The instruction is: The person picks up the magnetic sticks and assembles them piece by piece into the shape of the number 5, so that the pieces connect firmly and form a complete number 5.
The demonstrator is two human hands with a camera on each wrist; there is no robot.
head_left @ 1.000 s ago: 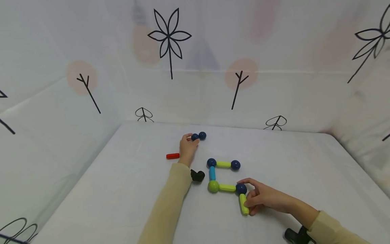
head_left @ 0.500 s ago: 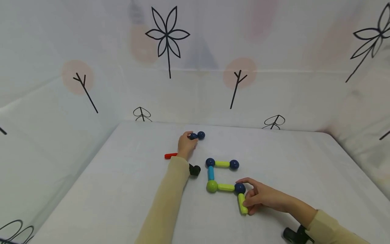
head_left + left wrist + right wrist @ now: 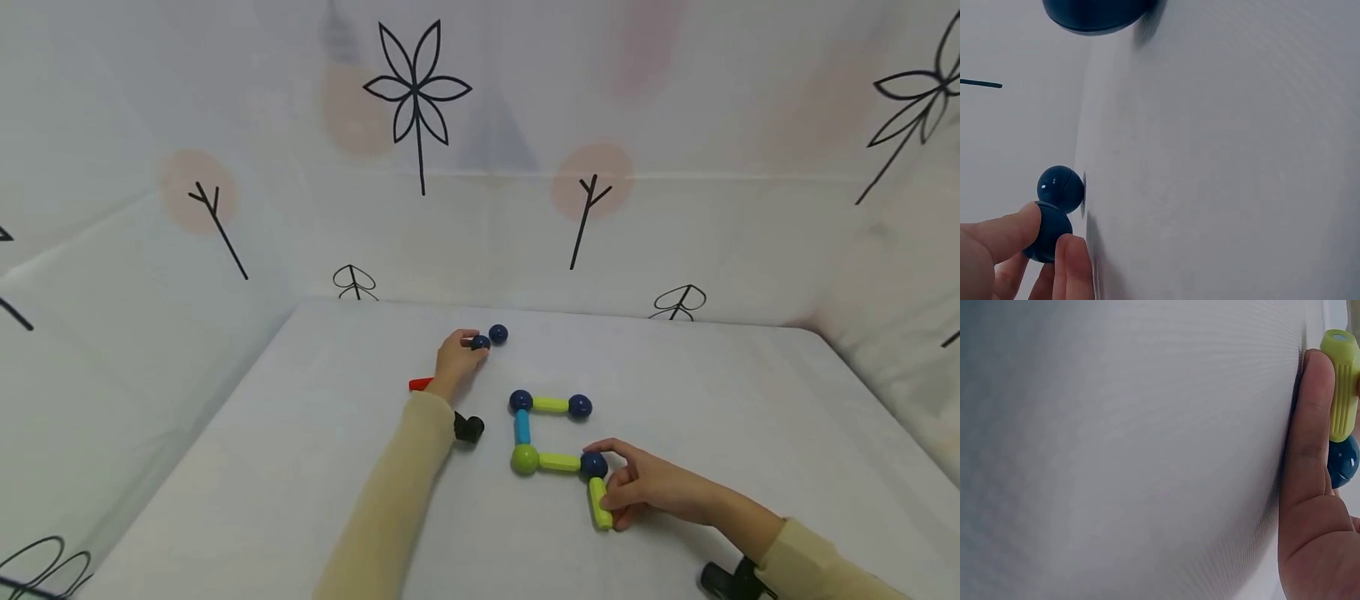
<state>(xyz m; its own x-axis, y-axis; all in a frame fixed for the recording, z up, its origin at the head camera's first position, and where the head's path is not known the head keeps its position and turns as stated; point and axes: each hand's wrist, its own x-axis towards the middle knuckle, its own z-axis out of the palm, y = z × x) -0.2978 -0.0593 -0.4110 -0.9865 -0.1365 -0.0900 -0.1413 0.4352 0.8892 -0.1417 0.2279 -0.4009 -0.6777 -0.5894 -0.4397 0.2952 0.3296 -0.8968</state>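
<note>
At the back of the table my left hand (image 3: 457, 358) pinches a dark blue ball (image 3: 481, 342) between thumb and fingers. Just beyond it lies another dark blue ball (image 3: 498, 334); in the left wrist view this second ball (image 3: 1060, 189) appears right against the held ball (image 3: 1052, 234). My right hand (image 3: 654, 487) holds a yellow-green stick (image 3: 600, 504) at the near end of a ball-and-stick chain. That stick meets a dark blue ball (image 3: 594, 465), with a fingertip on it. The chain continues through a green ball (image 3: 525, 459) and a light blue stick (image 3: 522, 427).
A red stick (image 3: 420, 385) lies partly hidden behind my left forearm. At the chain's far end, a dark blue ball (image 3: 580, 407) ends another yellow-green stick (image 3: 551, 405). White cloth with plant drawings (image 3: 417, 87) rises behind and beside the white table.
My left hand has drawn the pinched ball slightly nearer, away from the other loose ball. The left forearm has shifted left over more of the red stick. My right hand stays put.
</note>
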